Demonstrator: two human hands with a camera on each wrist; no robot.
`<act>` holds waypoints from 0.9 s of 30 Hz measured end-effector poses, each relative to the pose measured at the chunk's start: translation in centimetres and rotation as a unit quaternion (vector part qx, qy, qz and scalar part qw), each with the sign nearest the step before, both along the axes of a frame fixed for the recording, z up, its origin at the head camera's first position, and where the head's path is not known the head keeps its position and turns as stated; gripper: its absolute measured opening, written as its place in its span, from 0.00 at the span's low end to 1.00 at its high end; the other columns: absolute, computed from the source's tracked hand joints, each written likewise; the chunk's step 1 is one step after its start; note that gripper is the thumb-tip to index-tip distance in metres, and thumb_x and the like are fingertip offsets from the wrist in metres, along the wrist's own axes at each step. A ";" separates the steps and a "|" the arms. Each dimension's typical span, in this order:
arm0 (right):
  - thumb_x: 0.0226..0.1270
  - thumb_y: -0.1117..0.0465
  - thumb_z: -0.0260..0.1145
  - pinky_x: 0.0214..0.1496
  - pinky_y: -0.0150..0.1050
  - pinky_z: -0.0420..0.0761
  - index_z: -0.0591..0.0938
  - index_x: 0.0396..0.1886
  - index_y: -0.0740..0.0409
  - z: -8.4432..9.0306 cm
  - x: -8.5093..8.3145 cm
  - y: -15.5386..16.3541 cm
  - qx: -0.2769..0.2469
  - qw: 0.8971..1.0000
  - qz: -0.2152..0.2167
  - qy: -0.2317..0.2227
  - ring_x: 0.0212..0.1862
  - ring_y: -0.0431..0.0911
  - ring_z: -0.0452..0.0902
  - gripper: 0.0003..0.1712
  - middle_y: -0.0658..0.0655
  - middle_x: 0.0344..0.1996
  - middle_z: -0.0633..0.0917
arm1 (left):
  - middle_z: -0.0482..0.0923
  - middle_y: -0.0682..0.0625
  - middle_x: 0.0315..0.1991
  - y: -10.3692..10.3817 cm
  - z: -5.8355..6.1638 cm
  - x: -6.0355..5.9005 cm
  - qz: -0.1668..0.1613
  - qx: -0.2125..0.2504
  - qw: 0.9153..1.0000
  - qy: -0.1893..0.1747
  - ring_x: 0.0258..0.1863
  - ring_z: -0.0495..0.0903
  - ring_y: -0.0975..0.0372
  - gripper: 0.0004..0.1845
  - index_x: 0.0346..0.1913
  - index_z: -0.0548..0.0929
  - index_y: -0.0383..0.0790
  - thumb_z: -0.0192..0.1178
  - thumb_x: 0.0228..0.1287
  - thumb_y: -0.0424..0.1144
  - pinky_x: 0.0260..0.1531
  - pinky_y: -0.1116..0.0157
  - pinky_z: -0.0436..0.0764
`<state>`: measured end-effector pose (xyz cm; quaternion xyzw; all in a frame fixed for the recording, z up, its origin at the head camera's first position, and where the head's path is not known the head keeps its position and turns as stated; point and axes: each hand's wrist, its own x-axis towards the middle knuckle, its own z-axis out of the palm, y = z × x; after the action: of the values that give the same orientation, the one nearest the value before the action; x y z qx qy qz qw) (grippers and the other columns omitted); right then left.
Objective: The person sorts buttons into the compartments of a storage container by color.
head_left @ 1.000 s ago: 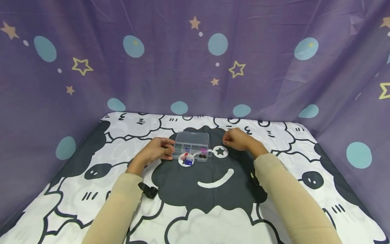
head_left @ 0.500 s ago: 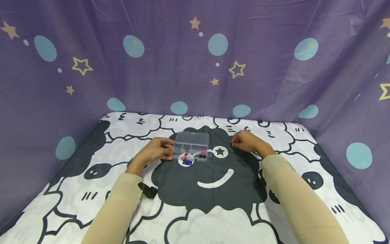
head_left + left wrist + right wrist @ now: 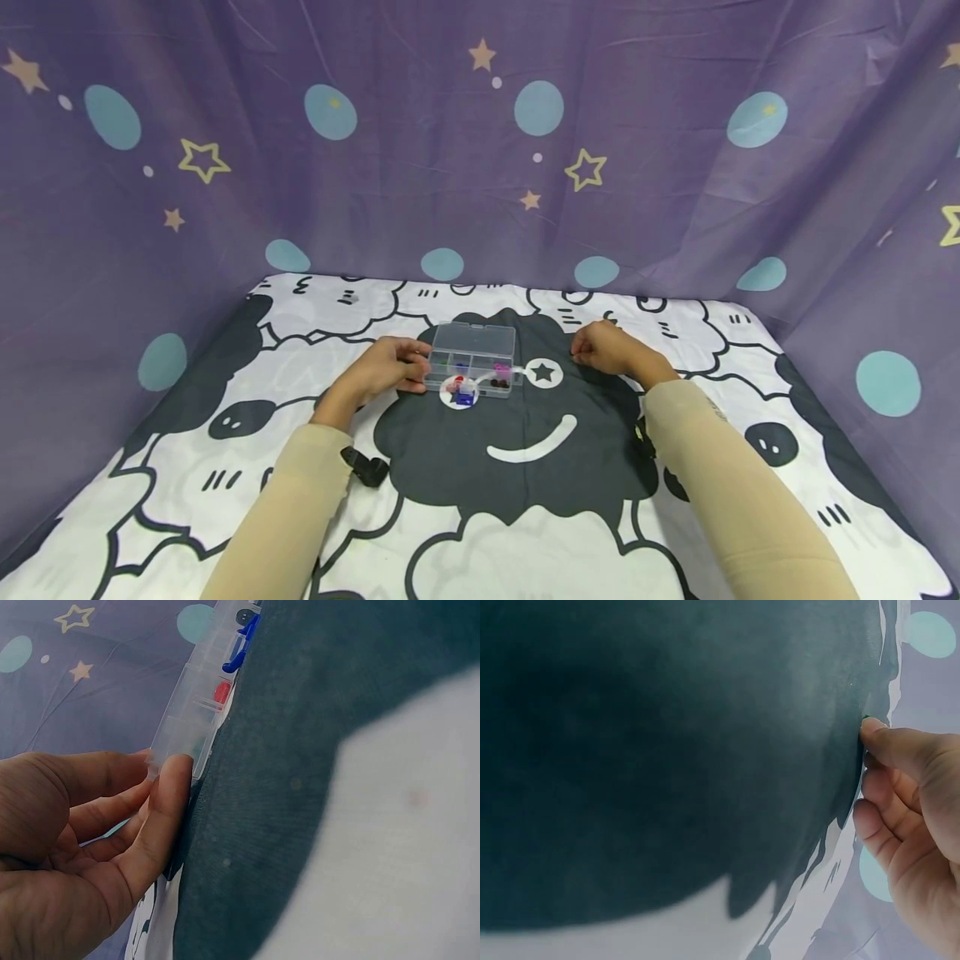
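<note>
A clear plastic compartment box [image 3: 472, 342] lies on the cloth with its lid raised at the back. My left hand [image 3: 392, 367] grips the box's left end, its thumb at the front edge and fingers behind, as the left wrist view shows. Small pieces show in and at the box: a red one [image 3: 222, 691], a blue one [image 3: 241, 645] at the front wall, magenta bits [image 3: 502, 369] and dark beads [image 3: 498, 384]. To the right of the box, my right hand [image 3: 603, 346] pinches a tiny green thing [image 3: 866, 716], mostly hidden by thumb and finger, low over the dark cloth.
The table cloth [image 3: 525, 533] has a white and black cartoon sheep print, with star circles and a white curve on its dark middle. A purple curtain [image 3: 420, 167] hangs behind the table. A black device [image 3: 365, 468] sits at the left sleeve.
My right hand has shifted a little to the right, away from the box, and has stayed there since the middle frame. The left hand and the box have not moved.
</note>
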<state>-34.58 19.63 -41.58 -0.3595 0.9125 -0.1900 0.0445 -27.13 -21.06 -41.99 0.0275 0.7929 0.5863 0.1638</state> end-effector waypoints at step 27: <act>0.68 0.73 0.64 0.38 0.41 0.82 0.84 0.32 0.62 0.4 0.4 -0.4 -0.013 1.000 0.022 0.007 0.33 0.42 0.77 0.06 0.51 0.29 0.84 | 0.77 0.35 0.51 0.1 0.1 0.1 0.006 -0.001 1.000 -0.002 0.39 0.87 0.55 0.24 0.70 0.73 0.29 0.59 0.72 0.24 0.43 0.59 0.92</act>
<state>-34.13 19.20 -41.15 -0.3813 0.9022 -0.1981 0.0379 -27.03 -20.95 -41.90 0.0219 0.7936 0.5862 0.1618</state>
